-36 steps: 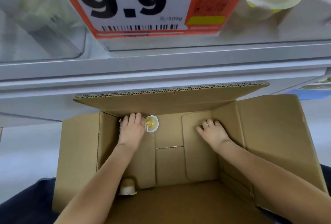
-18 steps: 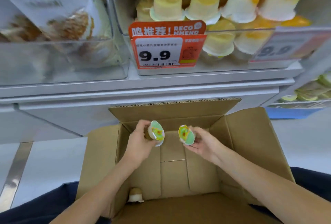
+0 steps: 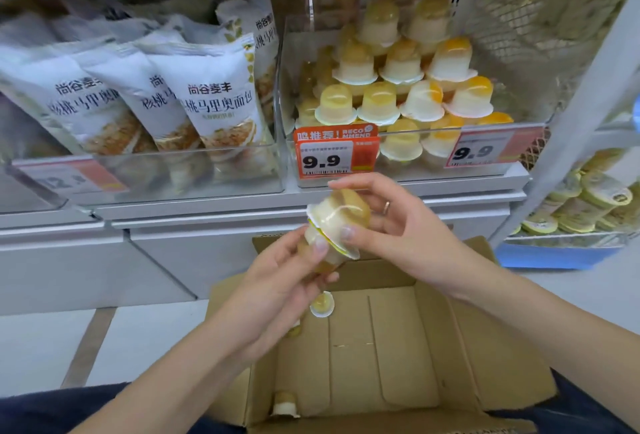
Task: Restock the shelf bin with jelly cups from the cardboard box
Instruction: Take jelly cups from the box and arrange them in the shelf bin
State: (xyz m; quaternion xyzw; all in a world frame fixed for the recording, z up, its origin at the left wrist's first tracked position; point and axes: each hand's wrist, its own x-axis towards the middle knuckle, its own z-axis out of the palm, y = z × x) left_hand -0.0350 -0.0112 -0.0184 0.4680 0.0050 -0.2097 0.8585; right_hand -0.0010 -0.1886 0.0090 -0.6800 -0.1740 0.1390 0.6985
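Two jelly cups (image 3: 337,225), stacked rim to rim, held above the open cardboard box (image 3: 398,347); shelf bin (image 3: 415,163) piled high beyond.

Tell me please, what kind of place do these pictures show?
Most likely a shop aisle: an orange price tag reading 9.9, a clear plastic shelf bin stacked with yellow jelly cups, and white packaged bread bags beside it.

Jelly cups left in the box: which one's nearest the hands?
The jelly cup at the far wall, just below the left hand. The other cup sits in the near-left corner.
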